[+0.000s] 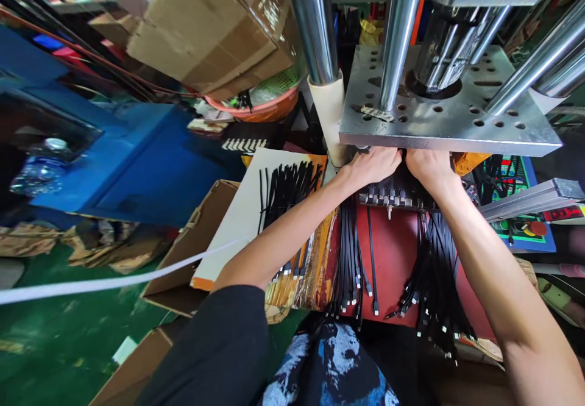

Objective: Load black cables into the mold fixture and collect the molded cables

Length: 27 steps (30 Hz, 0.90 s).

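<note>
Both of my hands reach under the steel press plate [450,127] of a moulding machine. My left hand [375,165] lies palm down on the dark mould block [393,194], whose front edge carries a row of metal cable plugs. My right hand [429,167] rests beside it on the same block, with its fingertips hidden under the plate. Black cables [351,259] hang from the block over a red table front [393,253], and another bundle [434,278] hangs on the right. What the fingers grip, if anything, is hidden.
More black cables [286,186] lie on a white board to the left. Cardboard boxes [205,22] and an orange basket [265,110] stand behind it. A blue machine body [150,168] fills the left. Chrome guide columns [315,22] rise from the plate. A control panel [521,211] sits at the right.
</note>
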Available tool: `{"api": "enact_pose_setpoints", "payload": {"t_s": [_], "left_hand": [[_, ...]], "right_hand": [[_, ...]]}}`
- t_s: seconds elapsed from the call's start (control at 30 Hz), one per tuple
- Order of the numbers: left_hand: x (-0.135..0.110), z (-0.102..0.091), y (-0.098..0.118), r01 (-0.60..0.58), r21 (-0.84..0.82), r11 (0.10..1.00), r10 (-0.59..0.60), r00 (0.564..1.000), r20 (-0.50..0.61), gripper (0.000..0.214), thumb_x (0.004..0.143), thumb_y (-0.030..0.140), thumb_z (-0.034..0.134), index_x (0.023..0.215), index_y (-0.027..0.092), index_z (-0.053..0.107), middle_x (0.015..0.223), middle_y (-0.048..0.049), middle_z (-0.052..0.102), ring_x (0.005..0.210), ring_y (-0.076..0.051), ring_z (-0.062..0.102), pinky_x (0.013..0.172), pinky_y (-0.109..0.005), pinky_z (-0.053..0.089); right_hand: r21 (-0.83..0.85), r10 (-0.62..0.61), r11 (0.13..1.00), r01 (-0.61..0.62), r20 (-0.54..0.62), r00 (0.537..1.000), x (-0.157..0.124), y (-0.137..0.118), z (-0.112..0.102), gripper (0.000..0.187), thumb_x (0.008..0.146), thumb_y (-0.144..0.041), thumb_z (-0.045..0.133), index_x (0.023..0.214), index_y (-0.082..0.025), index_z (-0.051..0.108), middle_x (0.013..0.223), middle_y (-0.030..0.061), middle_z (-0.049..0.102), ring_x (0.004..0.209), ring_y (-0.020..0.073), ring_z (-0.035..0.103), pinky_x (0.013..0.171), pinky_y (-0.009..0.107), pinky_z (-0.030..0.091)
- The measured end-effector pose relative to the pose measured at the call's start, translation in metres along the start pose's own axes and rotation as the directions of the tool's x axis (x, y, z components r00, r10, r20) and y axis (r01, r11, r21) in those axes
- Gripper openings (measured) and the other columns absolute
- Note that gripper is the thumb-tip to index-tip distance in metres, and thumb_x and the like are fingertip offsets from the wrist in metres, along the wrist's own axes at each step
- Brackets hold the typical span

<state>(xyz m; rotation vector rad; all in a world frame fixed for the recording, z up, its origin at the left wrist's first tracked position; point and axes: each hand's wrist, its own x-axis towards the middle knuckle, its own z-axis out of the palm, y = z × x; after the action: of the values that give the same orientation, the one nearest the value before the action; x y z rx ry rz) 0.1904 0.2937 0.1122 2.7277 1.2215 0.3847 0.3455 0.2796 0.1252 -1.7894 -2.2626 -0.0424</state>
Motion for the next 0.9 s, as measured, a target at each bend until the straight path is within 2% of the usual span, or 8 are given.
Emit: {"api": "enact_pose_setpoints", "payload": {"t_s": [0.17,0.27,0.33,0.47,0.63,0.73,0.8,0.9], "left_hand": [[-0.092,-0.026,0.025,-0.078,-0.241,0.968,0.021,0.973,-0.229,0.035,0.107,0.024,0.053,0.135,0.008,0.066,0.148,-0.0196,0.065,0.14,-0.033,0.059,0.123,-0.05,0.045],[-0.182,-0.044,0.052,0.031,-0.533,0.845,-0.113,0.986,-0.121,0.021,0.107,0.025,0.058,0.117,0.016,0.073,0.118,-0.0087,0.078,0.112,-0.022,0.073,0.105,-0.037,0.057],[-0.23,-0.049,0.065,0.255,-0.696,0.671,-0.215,0.966,0.147,0.02,0.107,0.025,0.057,0.111,0.019,0.075,0.111,-0.0056,0.079,0.105,-0.02,0.075,0.098,-0.033,0.058],[-0.281,-0.04,0.083,0.615,-0.774,0.153,-0.258,0.781,0.569,0.032,0.107,0.04,0.06,0.129,0.019,0.07,0.12,-0.0111,0.079,0.108,-0.022,0.077,0.099,-0.036,0.06],[-0.283,-0.017,0.103,0.532,-0.674,-0.513,-0.077,0.753,0.653,0.074,0.092,0.05,0.082,0.153,0.019,0.054,0.129,-0.0152,0.074,0.12,-0.025,0.072,0.109,-0.041,0.054],[-0.271,-0.008,0.108,0.458,-0.704,-0.542,-0.176,0.758,0.628,0.05,0.097,0.048,0.078,0.13,0.013,0.069,0.084,-0.0046,0.074,0.081,-0.017,0.072,0.087,-0.031,0.055],[-0.265,-0.004,0.109,0.462,-0.768,-0.444,-0.217,0.776,0.592,0.039,0.099,0.049,0.074,0.114,0.013,0.074,0.073,-0.0011,0.069,0.07,-0.013,0.067,0.077,-0.026,0.051],[-0.262,-0.002,0.107,0.499,-0.819,-0.282,-0.217,0.799,0.561,0.04,0.102,0.052,0.068,0.106,0.013,0.073,0.071,0.0001,0.067,0.066,-0.011,0.062,0.073,-0.024,0.047]], "right_hand": [[-0.057,0.086,0.995,-0.085,0.011,0.996,-0.107,-0.054,-0.016,0.028,0.107,-0.017,0.04,0.116,-0.012,0.066,0.105,0.0192,0.072,0.092,0.0269,0.069,0.068,0.034,0.045],[-0.005,0.031,1.0,-0.031,0.143,0.989,-0.211,-0.102,0.0,0.016,0.098,-0.03,0.067,0.088,-0.019,0.061,0.073,0.0029,0.066,0.052,0.0176,0.062,0.048,0.03,0.033],[0.004,0.041,0.999,-0.044,0.283,0.958,-0.261,-0.126,0.015,0.013,0.094,-0.02,0.07,0.086,-0.019,0.059,0.069,0.0018,0.066,0.049,0.0189,0.065,0.046,0.03,0.029],[0.191,0.061,0.971,-0.141,0.374,0.925,-0.297,-0.136,0.017,0.013,0.099,-0.013,0.055,0.089,-0.021,0.057,0.073,0.0027,0.069,0.055,0.0197,0.07,0.05,0.029,0.032],[0.626,-0.143,0.707,-0.328,0.581,0.801,-0.306,-0.117,-0.021,0.024,0.104,-0.023,0.05,0.083,-0.023,0.062,0.073,-0.0016,0.07,0.061,0.0149,0.065,0.058,0.025,0.04],[0.462,0.143,0.731,-0.502,0.615,0.775,-0.316,-0.109,-0.02,0.04,0.108,-0.049,0.051,0.08,-0.023,0.066,0.069,0.0008,0.071,0.06,0.0185,0.065,0.058,0.028,0.039],[0.238,0.388,0.784,-0.574,0.534,0.751,-0.32,-0.107,-0.008,0.046,0.107,-0.057,0.049,0.081,-0.023,0.066,0.068,0.0045,0.071,0.059,0.0221,0.065,0.058,0.03,0.035],[0.063,0.468,0.832,-0.552,0.455,0.758,-0.322,-0.106,0.009,0.042,0.108,-0.048,0.048,0.079,-0.023,0.063,0.067,0.008,0.07,0.057,0.0236,0.064,0.057,0.032,0.028]]}}
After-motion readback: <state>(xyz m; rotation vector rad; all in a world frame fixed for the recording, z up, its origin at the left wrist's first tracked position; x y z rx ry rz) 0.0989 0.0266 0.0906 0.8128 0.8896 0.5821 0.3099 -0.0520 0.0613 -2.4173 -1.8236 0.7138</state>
